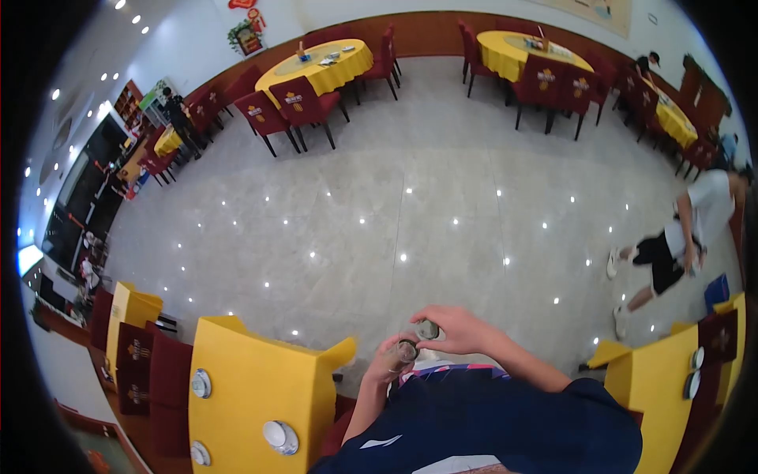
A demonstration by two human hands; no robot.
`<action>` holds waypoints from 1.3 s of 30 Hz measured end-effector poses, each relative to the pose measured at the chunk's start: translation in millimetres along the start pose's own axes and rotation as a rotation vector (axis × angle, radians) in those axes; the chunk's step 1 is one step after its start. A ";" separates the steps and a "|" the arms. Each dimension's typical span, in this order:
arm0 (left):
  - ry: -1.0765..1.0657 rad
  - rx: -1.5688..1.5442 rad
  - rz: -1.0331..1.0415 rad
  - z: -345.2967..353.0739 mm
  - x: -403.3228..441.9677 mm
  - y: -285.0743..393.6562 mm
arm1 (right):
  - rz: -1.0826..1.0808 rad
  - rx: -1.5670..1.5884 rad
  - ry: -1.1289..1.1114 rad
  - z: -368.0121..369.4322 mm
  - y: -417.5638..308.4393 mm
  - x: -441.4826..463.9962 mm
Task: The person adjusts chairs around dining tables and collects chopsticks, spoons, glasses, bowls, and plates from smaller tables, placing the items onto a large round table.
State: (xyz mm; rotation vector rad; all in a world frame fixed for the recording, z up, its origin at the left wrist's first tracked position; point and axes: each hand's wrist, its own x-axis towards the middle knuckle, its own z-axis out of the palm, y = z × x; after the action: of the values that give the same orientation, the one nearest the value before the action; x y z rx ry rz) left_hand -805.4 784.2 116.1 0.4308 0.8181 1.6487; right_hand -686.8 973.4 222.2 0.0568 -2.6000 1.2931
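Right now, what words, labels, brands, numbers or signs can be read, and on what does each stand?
None can be read for certain.
Red chairs: gold marks, perhaps characters, too small and blurred to read.
Dark blue shirt: a white mark, no legible letters.
Glasses in the left hand and right hand: no lettering can be made out.
Red wall decoration: too small to read.
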 end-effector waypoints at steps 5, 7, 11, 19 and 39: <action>0.108 -0.095 0.089 -23.1 53.7 -0.4 | 0.007 0.011 -0.119 -25.9 41.9 56.2; 0.123 -0.137 0.135 -38.0 72.7 -6.4 | 0.019 0.018 -0.162 -35.8 53.7 75.7; 0.197 -0.050 0.189 -61.8 100.2 -7.9 | 0.063 0.176 -0.281 -48.4 78.7 120.5; 0.418 -0.204 0.367 -64.3 176.0 28.7 | -0.181 0.277 -0.476 -74.3 160.0 219.4; 0.794 -0.400 0.814 -128.5 279.5 87.3 | -0.822 0.216 -1.113 -23.1 218.6 455.9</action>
State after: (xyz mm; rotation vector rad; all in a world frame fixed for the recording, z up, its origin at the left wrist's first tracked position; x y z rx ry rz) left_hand -1021.5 1010.0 48.4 -0.2572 0.8913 2.7581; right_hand -1155.5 1156.6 168.6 2.1299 -2.4918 1.3447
